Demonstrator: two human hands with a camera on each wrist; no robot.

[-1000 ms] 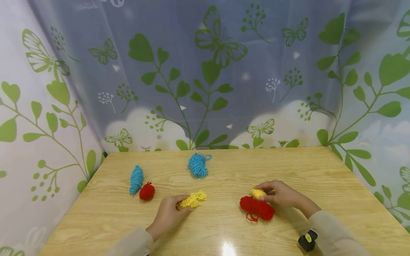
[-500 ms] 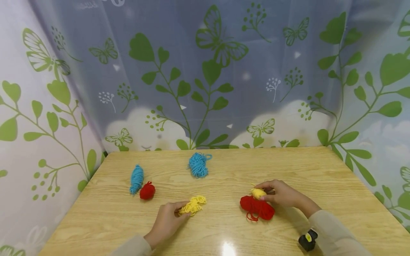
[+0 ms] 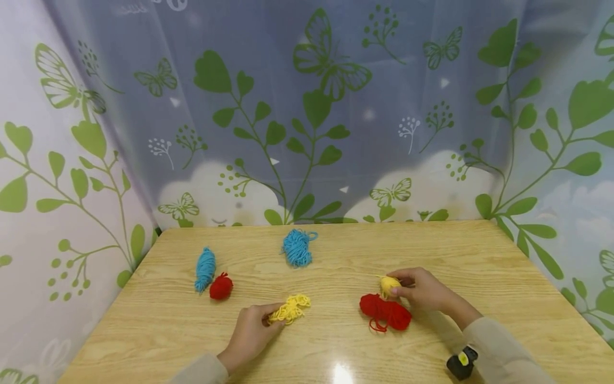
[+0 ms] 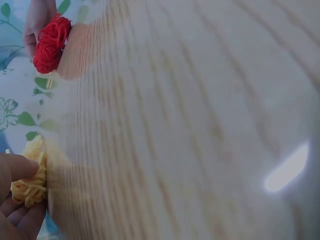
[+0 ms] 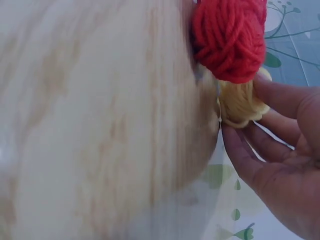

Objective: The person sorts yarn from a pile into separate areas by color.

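Loose loops of a yellow yarn bundle stick out from my left hand, which pinches its left end between thumb and fingers on the table. In the left wrist view the thumb lies over that yellow yarn. Over on the right, my right hand holds a small yellow yarn ball with thumb and fingers. Just in front of it lies a larger red yarn skein with a loose loop. In the right wrist view the red skein partly hides the yellow ball.
A blue yarn skein and a red yarn ball lie at the left of the wooden table. Another blue yarn bundle sits near the back edge. A patterned curtain hangs behind.
My left hand has shifted the yellow bundle slightly toward me. My right hand has moved the yellow ball a little to the right, away from the red skein.
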